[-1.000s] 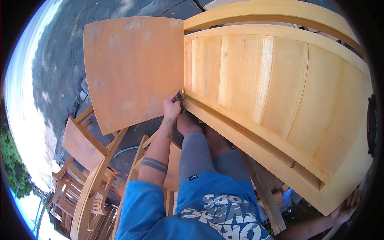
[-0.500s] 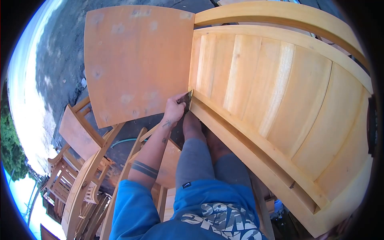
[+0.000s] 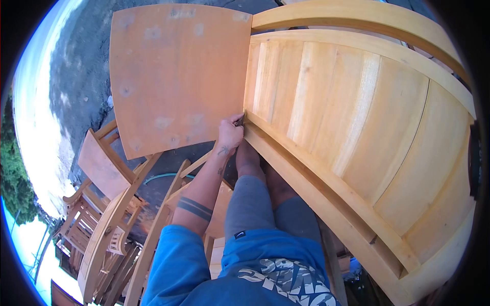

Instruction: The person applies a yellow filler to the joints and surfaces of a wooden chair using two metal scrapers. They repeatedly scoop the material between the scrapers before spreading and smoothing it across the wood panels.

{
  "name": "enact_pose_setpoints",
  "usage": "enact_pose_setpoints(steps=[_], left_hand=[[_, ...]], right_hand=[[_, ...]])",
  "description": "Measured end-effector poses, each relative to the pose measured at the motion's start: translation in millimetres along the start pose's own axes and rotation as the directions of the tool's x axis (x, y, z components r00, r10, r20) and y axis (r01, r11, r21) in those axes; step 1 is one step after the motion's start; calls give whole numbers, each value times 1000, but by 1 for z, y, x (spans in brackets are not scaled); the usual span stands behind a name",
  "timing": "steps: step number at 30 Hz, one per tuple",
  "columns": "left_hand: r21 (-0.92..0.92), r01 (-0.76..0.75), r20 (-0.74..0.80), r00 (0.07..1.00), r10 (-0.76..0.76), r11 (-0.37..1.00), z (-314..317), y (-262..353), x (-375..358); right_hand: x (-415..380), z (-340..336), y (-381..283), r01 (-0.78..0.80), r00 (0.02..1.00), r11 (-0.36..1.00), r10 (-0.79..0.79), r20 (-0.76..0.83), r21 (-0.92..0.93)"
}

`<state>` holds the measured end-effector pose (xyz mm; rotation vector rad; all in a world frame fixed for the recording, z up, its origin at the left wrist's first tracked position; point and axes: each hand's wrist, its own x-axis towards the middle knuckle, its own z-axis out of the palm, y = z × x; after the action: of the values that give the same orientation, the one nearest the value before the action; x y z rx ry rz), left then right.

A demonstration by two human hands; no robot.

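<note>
My left hand (image 3: 231,131) is closed on a small dark folded piece of sandpaper (image 3: 240,121), mostly covered by the fingers. It presses at the corner where the flat orange-brown wooden panel (image 3: 178,81) meets the slatted wooden panel (image 3: 326,112). Beside the fingertips begins the narrow rail (image 3: 306,158) along the slatted panel's near edge, with a long slot next to it. The flat panel has several pale patches on its face. My right hand is out of view.
A curved wooden beam (image 3: 357,18) runs along the far side. At the left stand wooden chair frames (image 3: 102,163) and a curved beam (image 3: 109,224). A thin green hose (image 3: 161,176) lies on the dark ground. My legs (image 3: 250,204) are close against the slatted piece.
My left hand has moved slightly right and up into the corner, and its fingers now cover more of the sandpaper. The view has shifted a little.
</note>
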<state>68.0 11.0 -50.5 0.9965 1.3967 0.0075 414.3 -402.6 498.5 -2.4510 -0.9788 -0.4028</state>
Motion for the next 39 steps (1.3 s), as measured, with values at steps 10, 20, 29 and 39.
enact_pose_setpoints(steps=[10, 20, 29, 39], left_hand=[[268, -157, 2, 987, 163, 951, 20, 26, -52], [-538, 183, 148, 982, -121, 823, -34, 81, -100], [-729, -44, 244, 916, 319, 683, -51, 170, -229], [188, -977, 336, 164, 928, 104, -91, 252, -375]], right_hand=[[20, 1, 6, 570, 822, 724, -493, 286, -389], [36, 70, -58, -450, 882, -43, 136, 451, 892], [25, 137, -222, -471, 808, 393, 552, 207, 790], [-29, 264, -271, -793, 433, -470, 14, 901, 388]])
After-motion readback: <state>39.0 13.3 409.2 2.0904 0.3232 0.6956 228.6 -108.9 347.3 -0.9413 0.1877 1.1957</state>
